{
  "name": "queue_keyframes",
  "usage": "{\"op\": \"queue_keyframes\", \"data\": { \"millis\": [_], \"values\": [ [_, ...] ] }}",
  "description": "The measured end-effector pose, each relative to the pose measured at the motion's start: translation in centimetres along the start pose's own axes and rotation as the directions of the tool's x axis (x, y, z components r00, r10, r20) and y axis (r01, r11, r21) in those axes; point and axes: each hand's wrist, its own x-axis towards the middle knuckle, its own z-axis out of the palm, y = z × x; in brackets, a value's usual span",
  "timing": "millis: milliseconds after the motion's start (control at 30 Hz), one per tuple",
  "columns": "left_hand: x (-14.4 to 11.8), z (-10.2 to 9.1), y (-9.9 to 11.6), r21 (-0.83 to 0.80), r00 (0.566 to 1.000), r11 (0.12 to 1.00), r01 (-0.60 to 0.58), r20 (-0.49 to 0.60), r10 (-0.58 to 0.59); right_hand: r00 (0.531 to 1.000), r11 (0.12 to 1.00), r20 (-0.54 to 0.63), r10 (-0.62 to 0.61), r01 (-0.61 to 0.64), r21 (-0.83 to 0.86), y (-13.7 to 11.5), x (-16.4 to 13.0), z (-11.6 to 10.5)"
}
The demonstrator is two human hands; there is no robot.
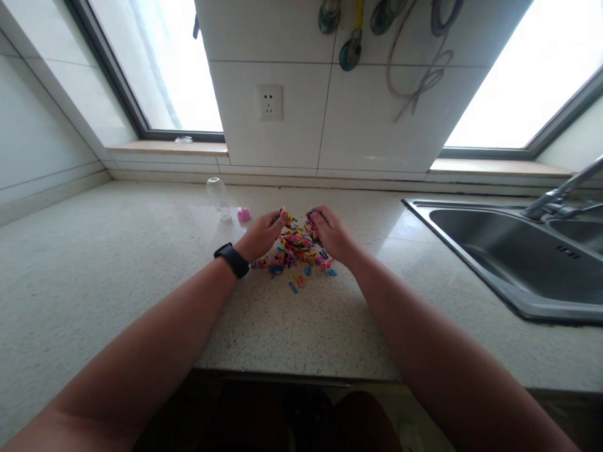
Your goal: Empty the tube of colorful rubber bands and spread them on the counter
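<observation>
A heap of small coloured rubber bands [298, 246] lies on the pale speckled countertop [301, 333] in front of me. My left hand [262, 235], with a dark watch on its wrist, is closed on some of the bands at the heap's left side. Across from it, my right hand [330, 233] curls its fingers around more bands at the right side. A few loose bands lie nearer to me. Beyond my left hand are a clear plastic bottle [218, 198] and a pink cap [244, 215]. The fingertips are partly hidden.
A steel sink [499, 245] with a tap [560, 191] is set into the counter on the right. Behind the counter rises a tiled wall [292, 141] with a socket [270, 102], pipe valves and a hanging cord. Windows flank the wall.
</observation>
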Motion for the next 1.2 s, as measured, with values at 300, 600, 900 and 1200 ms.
{"op": "queue_keyframes", "data": {
  "millis": [300,600,900,1200],
  "values": [
    [0.3,0.1,-0.6,0.079,0.996,0.993,-0.084,0.007,0.084,0.999,0.990,0.011,-0.032,0.030,0.135,0.6,0.2,0.5],
    [0.3,-0.2,-0.3,0.115,0.990,0.984,-0.139,0.045,0.135,0.977,0.974,0.170,-0.130,0.094,0.204,0.0,0.0,0.1],
    [0.1,-0.7,-0.4,0.245,0.960,0.929,-0.279,0.089,0.266,0.955,0.981,0.242,-0.171,0.188,-0.049,-1.0,-0.4,-1.1],
    [-0.4,-2.1,0.7,0.231,0.911,0.886,-0.402,0.198,0.361,0.834,0.752,0.544,0.091,0.301,-0.587,-0.3,-1.4,-3.3]
  ]
}}
